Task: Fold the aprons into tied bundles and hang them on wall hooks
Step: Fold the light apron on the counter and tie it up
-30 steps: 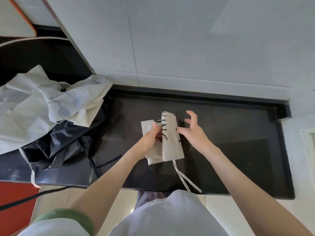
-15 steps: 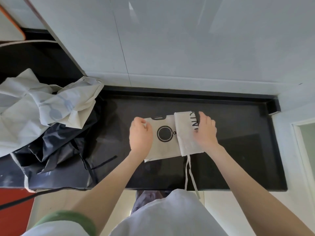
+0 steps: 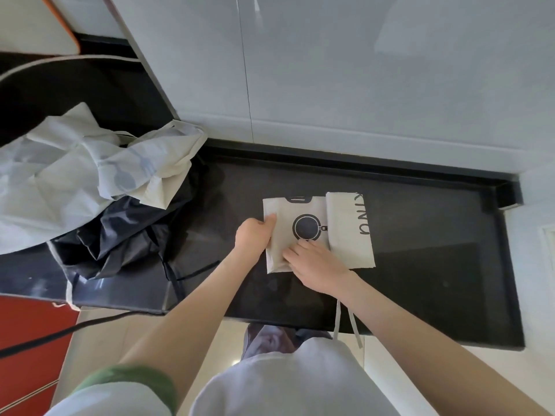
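Apron [image 3: 350, 235] flat on counter [image 3: 435, 265], left hand [image 3: 253, 237] at edge, right hand [image 3: 315, 262] atop.

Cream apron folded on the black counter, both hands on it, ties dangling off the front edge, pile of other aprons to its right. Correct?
Not quite. The head view shows the pile of other aprons to the left of the cream apron, not the right. The rest holds: it is folded on the counter, left hand and right hand on it, ties off the front edge.
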A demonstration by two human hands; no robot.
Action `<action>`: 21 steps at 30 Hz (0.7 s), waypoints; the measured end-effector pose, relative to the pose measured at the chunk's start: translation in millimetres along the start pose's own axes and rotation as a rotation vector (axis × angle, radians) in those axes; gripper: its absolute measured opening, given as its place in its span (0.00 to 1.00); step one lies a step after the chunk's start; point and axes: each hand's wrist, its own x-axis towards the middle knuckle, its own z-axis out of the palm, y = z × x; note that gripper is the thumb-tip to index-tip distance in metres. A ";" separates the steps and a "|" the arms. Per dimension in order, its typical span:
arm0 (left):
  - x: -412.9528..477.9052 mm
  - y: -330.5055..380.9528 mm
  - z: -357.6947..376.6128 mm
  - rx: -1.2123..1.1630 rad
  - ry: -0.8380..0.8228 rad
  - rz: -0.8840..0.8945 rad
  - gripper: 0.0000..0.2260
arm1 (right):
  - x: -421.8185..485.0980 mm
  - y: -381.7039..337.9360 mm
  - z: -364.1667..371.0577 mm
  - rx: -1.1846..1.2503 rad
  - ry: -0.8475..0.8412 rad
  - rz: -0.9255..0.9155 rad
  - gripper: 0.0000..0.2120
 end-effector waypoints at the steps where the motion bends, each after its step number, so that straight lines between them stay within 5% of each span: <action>1: 1.5 1.1 -0.4 -0.022 0.002 -0.001 0.21 | -1.0 0.2 0.8 0.002 -0.008 -0.008 0.07; 14: 23.4 9.0 -14.5 -0.108 0.006 0.016 0.08 | -1.6 0.9 -3.6 0.117 -0.075 -0.024 0.07; 18: 2.8 5.7 -6.1 0.220 0.131 0.237 0.11 | -2.0 -4.4 -1.7 0.091 -0.140 -0.027 0.06; 21: -15.0 -2.1 7.0 0.496 0.340 0.644 0.24 | -2.0 -4.5 -5.3 0.205 -0.226 0.038 0.08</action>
